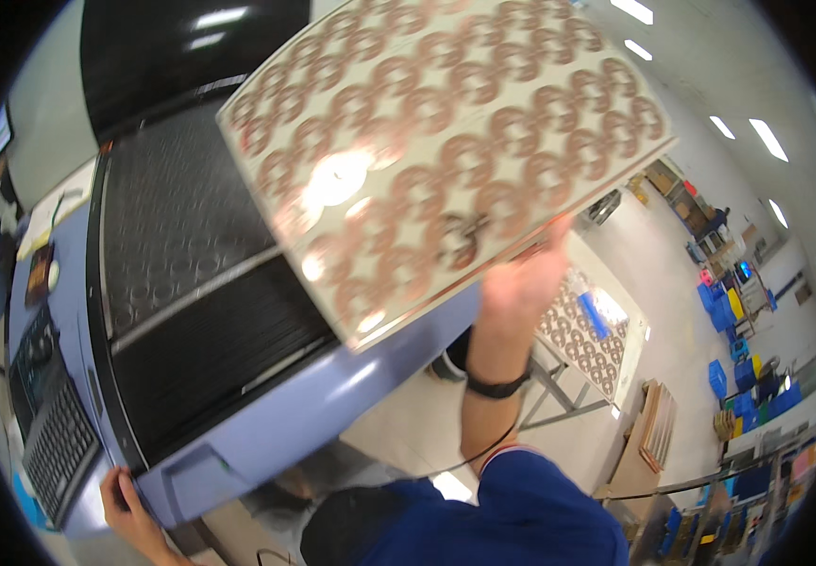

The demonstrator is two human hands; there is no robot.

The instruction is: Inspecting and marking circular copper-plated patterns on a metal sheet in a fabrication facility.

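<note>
A large, flat pale panel [445, 141] printed with rows of copper-coloured rings is held up and tilted, its far corner over the machine bed. My right hand [526, 278] is closed on its near right edge; the fingers are partly hidden and blurred. Light glares off part of the panel, and one ring looks darker than the others. At the lower left, my left hand [123, 507] rests by the front corner of the blue-grey machine [238, 462], near the keyboard [63, 443]. Its fingers are slightly bent and apart, with nothing visible in them.
The machine's dark bed [181, 217] is dotted with round marks, beside black ribbed bellows [228, 368]. Another ring-patterned panel [578, 349] with a blue strip lies on a metal-legged stand at right. Brown boards [653, 424] lean nearby. Blue bins [717, 377] and shelving line the far right.
</note>
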